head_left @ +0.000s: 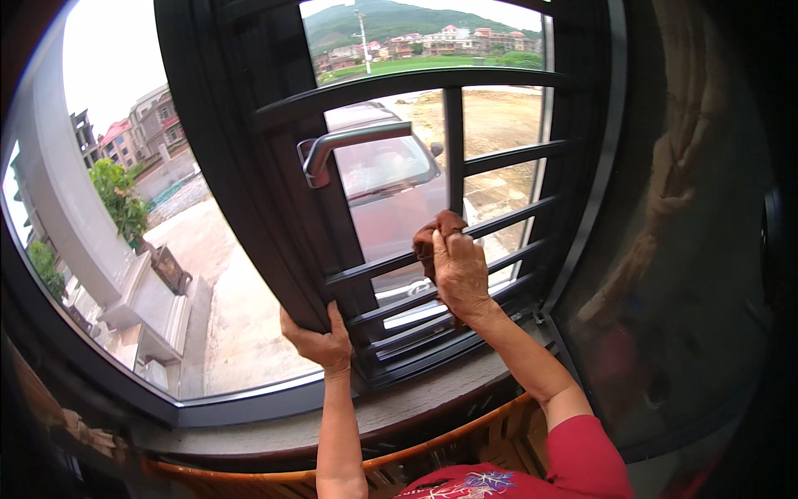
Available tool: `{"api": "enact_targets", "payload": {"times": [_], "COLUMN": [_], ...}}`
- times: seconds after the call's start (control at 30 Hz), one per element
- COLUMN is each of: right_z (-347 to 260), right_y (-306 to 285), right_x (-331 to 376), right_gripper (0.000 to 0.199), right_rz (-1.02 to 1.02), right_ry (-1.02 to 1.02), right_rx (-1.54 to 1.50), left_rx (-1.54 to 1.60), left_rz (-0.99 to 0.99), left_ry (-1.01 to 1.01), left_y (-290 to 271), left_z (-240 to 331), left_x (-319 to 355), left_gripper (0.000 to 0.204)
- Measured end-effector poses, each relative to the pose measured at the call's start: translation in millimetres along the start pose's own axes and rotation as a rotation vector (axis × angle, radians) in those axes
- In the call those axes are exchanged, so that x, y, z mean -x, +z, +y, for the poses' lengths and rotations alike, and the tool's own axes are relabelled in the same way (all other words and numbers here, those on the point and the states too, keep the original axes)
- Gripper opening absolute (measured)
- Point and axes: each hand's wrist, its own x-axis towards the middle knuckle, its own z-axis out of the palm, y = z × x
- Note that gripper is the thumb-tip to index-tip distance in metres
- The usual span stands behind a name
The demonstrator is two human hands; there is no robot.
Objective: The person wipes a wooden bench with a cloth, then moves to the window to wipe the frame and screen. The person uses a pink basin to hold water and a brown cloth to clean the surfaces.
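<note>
My right hand (461, 270) is closed on a brown cloth (426, 246), which is pressed around a dark bar of the window grille (507, 222), just below an upright bar. My left hand (320, 339) grips the lower edge of the dark window sash (274, 208), thumb on the near side and fingers around its outer edge. The sash stands swung open. A grey metal handle (357, 133) sticks out from its frame above both hands.
Below the window runs a stone sill (416, 407), with an orange-brown wooden chair back (374, 461) in front. A tied curtain (665, 179) hangs at the right. Outside stand a parked car (391, 200), a potted plant (120, 200) and a pale pillar (66, 166).
</note>
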Motion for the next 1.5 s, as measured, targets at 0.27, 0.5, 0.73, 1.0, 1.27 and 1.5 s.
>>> {"api": "enact_targets", "payload": {"times": [0.27, 0.5, 0.73, 1.0, 1.27, 1.5], "right_z": [-71.1, -78.8, -40.3, -132.2, -136.3, -85.7], "right_y": [12.9, 27.7, 24.7, 23.5, 46.2, 59.1], "right_x": [-31.6, -30.7, -7.4, -16.7, 35.8, 86.5], "right_gripper": [0.044, 0.04, 0.043, 0.046, 0.04, 0.039], "right_rz": [0.095, 0.133, 0.297, 0.283, 0.186, 0.022], "right_ry": [-0.162, -0.206, 0.077, -0.082, -0.072, 0.125], "right_rx": [-0.581, -0.406, -0.463, -0.776, -0.76, -0.562], "left_rx": [-0.011, 0.064, -0.017, 0.134, 0.036, -0.001], "left_rz": [-0.028, -0.054, -0.038, -0.028, -0.036, -0.011], "left_ry": [-0.038, 0.032, 0.083, 0.064, -0.016, 0.108], "left_y": [-0.8, -2.7, -2.9, -0.4, 0.3, 2.3], "left_z": [3.2, -4.6, -6.4, 1.8, -6.0, -7.3], "left_x": [-0.6, 2.6, 1.1, -2.6, 4.2, 4.5], "left_gripper": [0.068, 0.062, 0.061, 0.06, 0.059, 0.061]}}
